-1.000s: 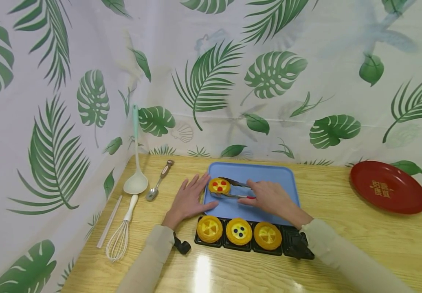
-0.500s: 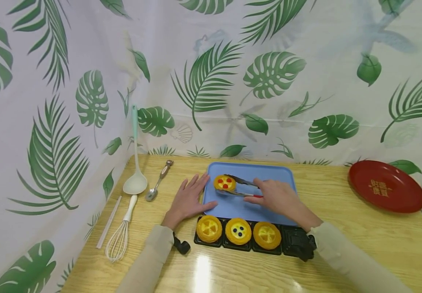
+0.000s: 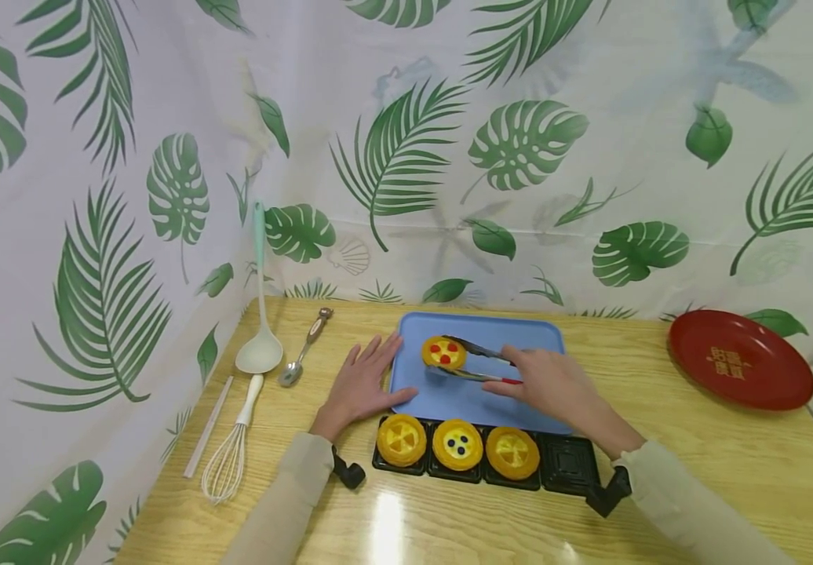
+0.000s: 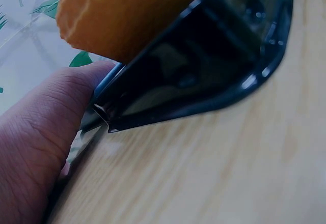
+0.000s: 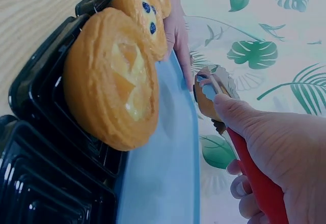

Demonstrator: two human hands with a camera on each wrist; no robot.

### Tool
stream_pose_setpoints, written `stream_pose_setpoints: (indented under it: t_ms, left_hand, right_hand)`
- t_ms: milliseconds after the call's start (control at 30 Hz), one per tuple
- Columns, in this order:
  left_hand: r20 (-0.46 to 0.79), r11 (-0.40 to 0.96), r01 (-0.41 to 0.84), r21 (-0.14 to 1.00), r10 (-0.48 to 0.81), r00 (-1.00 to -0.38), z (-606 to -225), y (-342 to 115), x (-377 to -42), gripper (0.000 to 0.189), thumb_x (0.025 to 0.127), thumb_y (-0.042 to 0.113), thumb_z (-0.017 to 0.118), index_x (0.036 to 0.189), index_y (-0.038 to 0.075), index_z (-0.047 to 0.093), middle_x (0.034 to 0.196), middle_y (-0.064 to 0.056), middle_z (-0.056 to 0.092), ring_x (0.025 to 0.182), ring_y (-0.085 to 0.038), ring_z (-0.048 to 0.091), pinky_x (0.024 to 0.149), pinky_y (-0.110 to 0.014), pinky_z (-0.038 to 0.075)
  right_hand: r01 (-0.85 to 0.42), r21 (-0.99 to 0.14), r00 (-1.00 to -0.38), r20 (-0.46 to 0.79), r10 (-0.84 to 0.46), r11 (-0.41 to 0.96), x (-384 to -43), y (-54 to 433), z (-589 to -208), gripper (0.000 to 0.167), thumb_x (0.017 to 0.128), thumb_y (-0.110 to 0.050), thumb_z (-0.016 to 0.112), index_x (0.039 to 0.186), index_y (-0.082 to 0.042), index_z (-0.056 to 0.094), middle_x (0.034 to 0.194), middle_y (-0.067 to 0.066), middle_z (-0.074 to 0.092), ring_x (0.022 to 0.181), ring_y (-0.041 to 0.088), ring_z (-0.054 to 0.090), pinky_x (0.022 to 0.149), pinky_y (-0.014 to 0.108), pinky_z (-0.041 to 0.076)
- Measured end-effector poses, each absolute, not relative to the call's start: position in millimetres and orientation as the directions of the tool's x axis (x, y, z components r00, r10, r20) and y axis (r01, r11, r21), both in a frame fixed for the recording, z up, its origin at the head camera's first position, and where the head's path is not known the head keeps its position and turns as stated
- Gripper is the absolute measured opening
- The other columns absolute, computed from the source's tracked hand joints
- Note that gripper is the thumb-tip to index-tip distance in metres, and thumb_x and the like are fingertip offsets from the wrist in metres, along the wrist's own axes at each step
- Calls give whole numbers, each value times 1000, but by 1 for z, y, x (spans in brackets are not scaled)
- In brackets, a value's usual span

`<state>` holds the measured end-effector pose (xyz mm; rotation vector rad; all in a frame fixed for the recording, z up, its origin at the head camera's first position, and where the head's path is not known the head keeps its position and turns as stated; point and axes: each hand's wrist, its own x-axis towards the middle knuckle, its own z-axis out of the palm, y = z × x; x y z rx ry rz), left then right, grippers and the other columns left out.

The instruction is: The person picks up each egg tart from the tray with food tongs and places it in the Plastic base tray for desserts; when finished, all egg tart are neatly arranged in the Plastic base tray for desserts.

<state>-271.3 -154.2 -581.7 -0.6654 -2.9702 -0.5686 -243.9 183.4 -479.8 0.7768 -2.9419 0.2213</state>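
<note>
My right hand (image 3: 551, 384) grips red-handled tongs (image 5: 254, 175), whose tips pinch an egg tart (image 3: 443, 353) with red pieces on top, above the left part of a blue tray (image 3: 512, 329). In the right wrist view the tart appears lifted over the tray. My left hand (image 3: 362, 384) lies with fingers spread on the tray's left edge, its thumb reaching inward. In front of the tray, a black plastic holder (image 3: 569, 464) carries a tart (image 3: 402, 441), a blueberry-topped tart (image 3: 457, 444) and another tart (image 3: 512, 453); its rightmost compartment is bare.
To the left lie a ladle (image 3: 260, 351), a spoon (image 3: 304, 353), a whisk (image 3: 226, 463) and a thin pale stick (image 3: 209, 428). A red oval plate (image 3: 741, 361) stands at the far right. Leaf-printed cloth (image 3: 406, 157) hangs behind the wooden table (image 3: 449, 526).
The tongs and the red-topped tart have moved right over the tray with my right hand, uncovering the holder's bare compartment. The left hand stays in place.
</note>
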Motion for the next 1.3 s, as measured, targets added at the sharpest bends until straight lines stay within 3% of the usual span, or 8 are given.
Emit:
stream_pose_setpoints:
  t_ms: [200,533,967,1100,1233,1300]
  left_hand:
    - [115,842,418,341,404,-907,-582,-154,-272,103,91,81,49,170,23,16,175,7,14,162,-26,14,129,-55,8]
    - [120,844,420,332,404,-907,-584,-155,-273,104,90,83,48,170,24,16,175,7,15,161,-26,15,129,-55,9]
    - [138,841,431,326,408,-902,-586,-156,-275,104,90,84,47,170,24,17,175,6,15,161,-27,16,129,-56,10]
    - [127,838,429,337,411,-903,-585,-156,-275,104,90,84,47,170,25,17,175,7,14,161,-26,15,129,-55,9]
    - [122,837,430,339,414,-902,-585,-155,-275,103,91,83,48,170,25,17,175,6,15,161,-27,15,129,-56,8]
    - [119,837,428,342,413,-903,-585,-155,-275,103,91,83,48,170,25,16,175,6,15,161,-26,14,129,-55,8]
  right_hand:
    - [-479,-111,-874,145,-463,871,-232,196,-470,55,89,-70,69,100,-16,63,65,-6,56,48,9,44,39,27,33]
    - [-418,-112,-903,158,-399,902,-199,224,-456,57,88,-72,68,101,-17,62,58,-8,45,43,11,36,38,28,27]
    - [-252,-143,-967,58,-246,957,-145,257,-452,76,85,-80,63,123,-13,69,60,-6,41,50,13,38,42,30,27]
    - [-184,-149,-982,-13,-188,972,-132,265,-450,86,85,-83,59,129,-10,68,72,-2,59,56,16,44,43,32,33]
    - [-155,-137,-987,-27,-160,978,-123,273,-451,84,86,-82,61,128,-9,68,87,5,70,61,17,50,43,33,36]
    - [-150,-132,-988,-24,-154,980,-118,276,-452,80,86,-80,63,127,-11,68,83,4,68,61,17,50,44,33,36]
